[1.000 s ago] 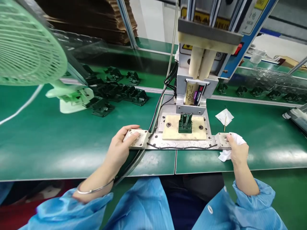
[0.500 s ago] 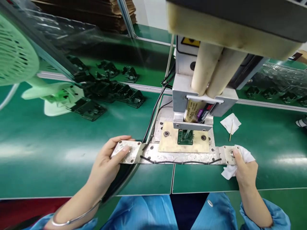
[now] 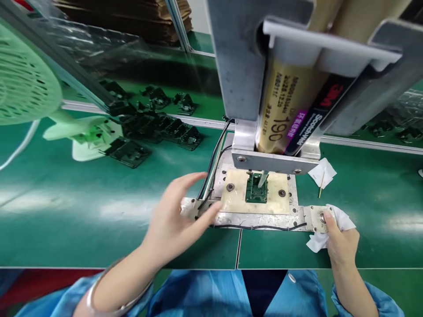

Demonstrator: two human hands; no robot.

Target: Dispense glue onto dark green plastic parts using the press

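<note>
Left hand [image 3: 180, 220]: while the thumb and fingers spread wide, it hovers over the left button block [image 3: 189, 210], released, with nothing between them; the thumb tip reaches toward the plate, and whether it touches anything I cannot tell.
Right hand [image 3: 342, 240]: it grasps the outer end of the right button block [image 3: 317, 222], thumb on the round metal button, with a crumpled white tissue [image 3: 342, 219] tucked about the block; the other fingers are mostly hidden.
Green part [image 3: 256, 193]: it sits at the middle of the cream plate [image 3: 236, 200], between two dark bolts.
Nozzle [image 3: 263, 179]: its clear tip slants down over the green part; contact is too unclear to judge.
Cartridge [image 3: 280, 105]: gold and black, marked 190, it stands in the grey metal holder [image 3: 244, 66] above the nozzle.
Base [image 3: 271, 219]: metal, under the plate, a black cable [image 3: 251, 227] running along its near edge between the blocks.
Bench [image 3: 82, 185]: green; a white paper square [image 3: 325, 169] with a thin stick [image 3: 320, 188] lies right of the plate, and dark parts [image 3: 161, 127] cluster at the left rear beside the pale green fan [image 3: 26, 79].
</note>
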